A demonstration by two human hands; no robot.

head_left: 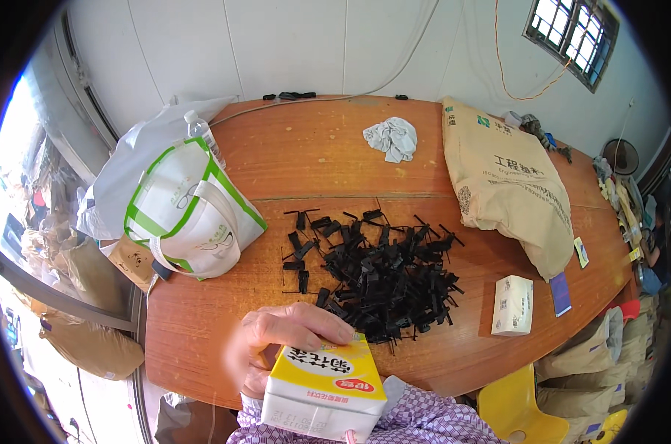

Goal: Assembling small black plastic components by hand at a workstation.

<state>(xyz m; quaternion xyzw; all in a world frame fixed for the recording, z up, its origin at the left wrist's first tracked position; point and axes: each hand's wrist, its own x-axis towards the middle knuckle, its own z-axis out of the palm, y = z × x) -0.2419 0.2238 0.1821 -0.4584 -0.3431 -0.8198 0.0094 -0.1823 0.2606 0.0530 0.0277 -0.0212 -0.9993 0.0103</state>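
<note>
Drink carton, yellow and white, is in your left hand, which is clamped on it, fingers bent over the yellow face and the far left edge. It is held close to your body, at the near edge of the counter, with a pink straw at its near end. Your right hand is hidden, so you cannot tell whether its fingers are apart or together; only the checked right sleeve shows, to the right of your left hand, running up behind the carton. Just beyond your left hand and to its right lies a loose heap of black parts with thin rods sticking out. Ahead and to the left of that hand stands a white tote bag with green trim, a clear bottle behind it. Farther ahead, past the heap, is a crumpled white cloth. Well to the right of your hand are a large tan sack, a small white box and a blue card.
</note>
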